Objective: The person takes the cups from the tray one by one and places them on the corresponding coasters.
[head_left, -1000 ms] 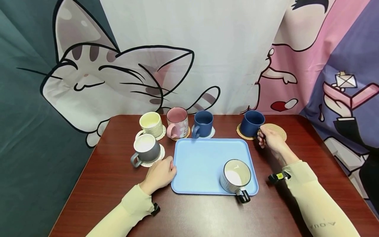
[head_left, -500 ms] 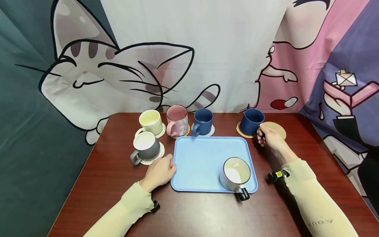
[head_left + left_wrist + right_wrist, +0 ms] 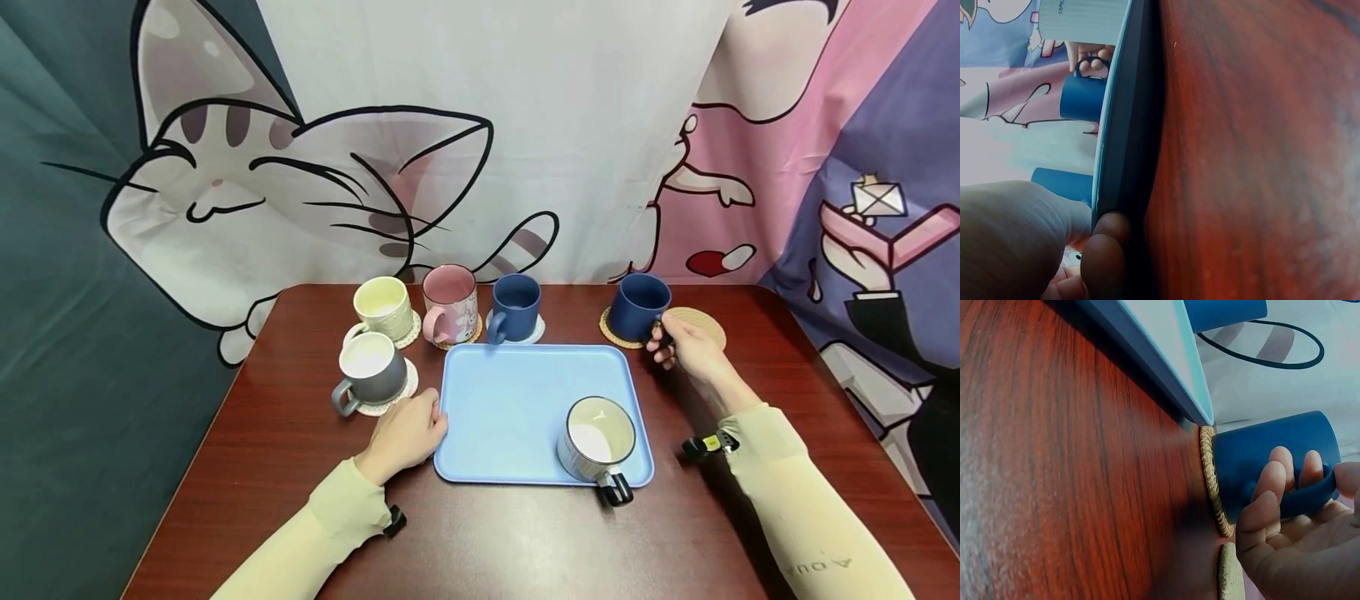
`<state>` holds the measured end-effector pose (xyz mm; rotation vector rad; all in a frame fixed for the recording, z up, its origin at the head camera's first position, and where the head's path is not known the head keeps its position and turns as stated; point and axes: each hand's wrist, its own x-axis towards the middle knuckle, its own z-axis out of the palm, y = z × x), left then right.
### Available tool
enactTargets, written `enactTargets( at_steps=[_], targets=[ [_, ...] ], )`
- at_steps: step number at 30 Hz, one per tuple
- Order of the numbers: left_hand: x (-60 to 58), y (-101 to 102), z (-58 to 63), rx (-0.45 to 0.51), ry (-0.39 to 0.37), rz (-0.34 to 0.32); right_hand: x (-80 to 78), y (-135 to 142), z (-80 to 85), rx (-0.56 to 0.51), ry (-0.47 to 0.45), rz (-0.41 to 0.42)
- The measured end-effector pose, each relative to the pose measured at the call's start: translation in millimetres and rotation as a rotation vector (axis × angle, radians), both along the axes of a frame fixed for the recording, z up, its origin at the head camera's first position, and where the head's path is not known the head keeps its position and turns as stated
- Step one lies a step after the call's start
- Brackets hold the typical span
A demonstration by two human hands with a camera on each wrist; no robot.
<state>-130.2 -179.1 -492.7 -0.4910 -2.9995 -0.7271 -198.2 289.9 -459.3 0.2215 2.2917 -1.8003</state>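
My left hand (image 3: pixel 405 435) grips the left edge of the light blue tray (image 3: pixel 495 417); in the left wrist view the fingers (image 3: pixel 1104 262) lie under its rim. On the tray's front right stands a pale mug (image 3: pixel 598 440) with a black handle and dark rim. At the back right, my right hand (image 3: pixel 693 354) holds a dark blue mug (image 3: pixel 636 305) by its handle. That mug sits upright on a woven coaster (image 3: pixel 1210 487), and the right wrist view shows fingers (image 3: pixel 1272 478) passed through and around the handle.
Left of and behind the tray, on coasters, stand a grey mug (image 3: pixel 375 379), a yellow mug (image 3: pixel 386 312), a pink mug (image 3: pixel 453 308) and another blue mug (image 3: pixel 517 308). A bare woven coaster (image 3: pixel 701 323) lies beside my right hand. A printed cloth hangs behind the table.
The head view has shifted slightly, so the scene sits a little higher. My right hand's fingers have spread slightly at the handle. Mugs and tray stay in place.
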Motion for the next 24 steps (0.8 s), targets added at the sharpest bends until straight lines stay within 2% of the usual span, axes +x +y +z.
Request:
enactTargets(
  at_steps=[5,10,17,24],
  targets=[
    [-0.1,-1,-3.3,0.02,0.04,-0.004,2.0,2,0.8,-0.01,0.018,0.01],
    [-2.2,-1,-1.8,-0.001,-0.003,-0.001,5.4,3,3.2,-0.042,0.054,0.017],
    [-2.3,-2,-4.2,0.025,0.058,-0.014,14.6,7,5.1,-0.015,0.102,-0.03],
    [-3.1,-1,-0.9,-0.024,-0.006,-0.005,30.7,9,7.2,0.019,0.123,-0.084]
  ],
)
